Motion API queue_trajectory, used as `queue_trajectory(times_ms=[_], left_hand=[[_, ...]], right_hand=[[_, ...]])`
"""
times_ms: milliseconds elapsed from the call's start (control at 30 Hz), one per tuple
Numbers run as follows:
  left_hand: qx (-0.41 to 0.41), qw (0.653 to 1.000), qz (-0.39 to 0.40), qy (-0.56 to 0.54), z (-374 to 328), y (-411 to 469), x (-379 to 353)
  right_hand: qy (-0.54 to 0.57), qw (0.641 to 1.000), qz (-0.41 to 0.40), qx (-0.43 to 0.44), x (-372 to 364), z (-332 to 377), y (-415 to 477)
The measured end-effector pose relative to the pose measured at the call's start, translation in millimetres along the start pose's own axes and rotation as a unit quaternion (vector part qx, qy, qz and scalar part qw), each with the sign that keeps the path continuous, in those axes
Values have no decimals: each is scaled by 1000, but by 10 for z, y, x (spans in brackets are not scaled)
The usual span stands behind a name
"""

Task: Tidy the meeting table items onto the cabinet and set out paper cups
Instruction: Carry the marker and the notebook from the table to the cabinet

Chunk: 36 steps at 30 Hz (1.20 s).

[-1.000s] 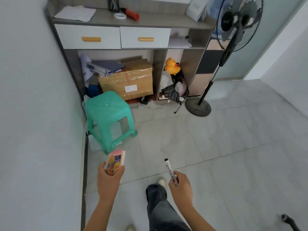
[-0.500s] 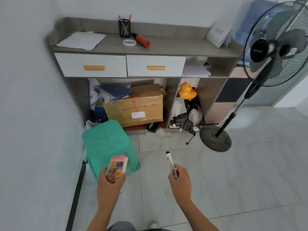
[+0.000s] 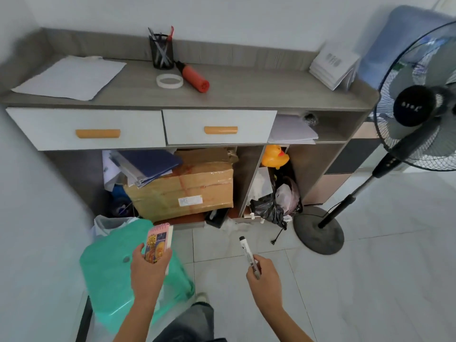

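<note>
Two items in transit, one per hand. Item one: small spiral-bound notepad [image 3: 156,243] with a colourful cover, held upright in my left hand [image 3: 148,275], thumb on one edge and fingers wrapped round the other. Item two: black-capped marker [image 3: 248,253], pinched low on its barrel by my right hand [image 3: 265,275], fingers curled, capped end pointing up and forward. Both items are in the air above the floor, short of the cabinet [image 3: 246,95], which stands ahead against the wall; neither is on its top yet. Cabinet top, present stock: pen holder [image 3: 161,54] with pens, roll of clear tape [image 3: 169,80] just in front of it, red cylindrical tool [image 3: 195,79] lying beside the tape, sheet of white paper [image 3: 71,77] at the left, stack of white booklets [image 3: 333,65] leaning at the right end. Whether any of these came from the meeting table I cannot tell. Green plastic stool [image 3: 111,267] low on the left, below my left hand; standing fan [image 3: 414,107] at the right. Paper cups: none in view. Estimate: tidying part under way, this pair awaiting placement, marker likely to the pen holder and notepad to a bare stretch of top; cup-setting part not begun, as far as shown.
</note>
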State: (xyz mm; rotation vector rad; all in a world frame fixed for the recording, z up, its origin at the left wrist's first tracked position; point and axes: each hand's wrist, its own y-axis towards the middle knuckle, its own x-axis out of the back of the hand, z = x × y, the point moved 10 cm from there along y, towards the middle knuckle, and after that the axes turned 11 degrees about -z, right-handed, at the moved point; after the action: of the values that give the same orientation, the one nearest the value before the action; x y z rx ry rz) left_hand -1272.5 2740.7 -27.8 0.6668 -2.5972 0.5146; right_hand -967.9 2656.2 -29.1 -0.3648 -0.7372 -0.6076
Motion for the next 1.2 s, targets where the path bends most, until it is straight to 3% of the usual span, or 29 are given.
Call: queue_trajectory(times_ms=[167, 367, 533, 700, 833, 967, 1033, 1200], left_hand=[[-89, 995, 35, -36, -1013, 552, -637], [-140, 984, 107, -11, -1531, 564, -1335], [-276, 950, 145, -26, -2456, 579, -1833], [-390, 918, 67, -27, -3713, 847, -2266], [-398, 915, -24, 63, -4443, 1244, -2685], [-378, 903, -97, 181, -4798, 1621, -3016], [-366, 897, -117, 220, -4903, 1783, -3133], [-335, 872, -144, 326, -5037, 2132, -3327]], right_hand=[[31, 998, -41, -46, 12, 273, 654], [1, 993, -76, -86, 33, 169, 1068], [1, 992, -107, -62, 135, 374, 1747], [79, 976, -202, 18, 557, 1085, 2745], [125, 950, -248, 142, 938, 1848, 3490], [148, 934, -229, 233, 1002, 2474, 4117], [152, 940, -168, 254, 892, 2752, 4417], [144, 966, -39, 213, 364, 3213, 5142]])
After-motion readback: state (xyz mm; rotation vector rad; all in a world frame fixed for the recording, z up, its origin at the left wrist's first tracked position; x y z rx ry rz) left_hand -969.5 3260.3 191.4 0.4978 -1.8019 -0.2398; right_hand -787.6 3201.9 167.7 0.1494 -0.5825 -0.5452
